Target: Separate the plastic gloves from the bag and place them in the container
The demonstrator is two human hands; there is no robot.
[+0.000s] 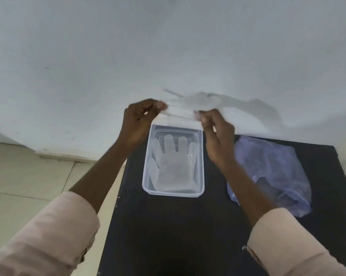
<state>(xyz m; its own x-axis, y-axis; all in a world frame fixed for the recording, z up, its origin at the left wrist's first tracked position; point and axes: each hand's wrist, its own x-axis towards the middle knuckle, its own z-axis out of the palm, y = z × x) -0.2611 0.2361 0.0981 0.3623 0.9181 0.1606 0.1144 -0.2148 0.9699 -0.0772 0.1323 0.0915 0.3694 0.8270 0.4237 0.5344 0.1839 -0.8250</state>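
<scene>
Clear plastic glove (181,113) held up between two hands.
The left hand (140,121) and right hand (218,134) pinch its ends above the container (173,193).

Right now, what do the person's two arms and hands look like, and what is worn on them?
Both hands, the left hand and the right hand, are bare, with no glove, ring or watch visible. Each forearm is uncovered up to a pale pink sleeve: the left sleeve and the right sleeve look loose and pushed or rolled back. A small button-like detail shows at the right sleeve's edge.
</scene>
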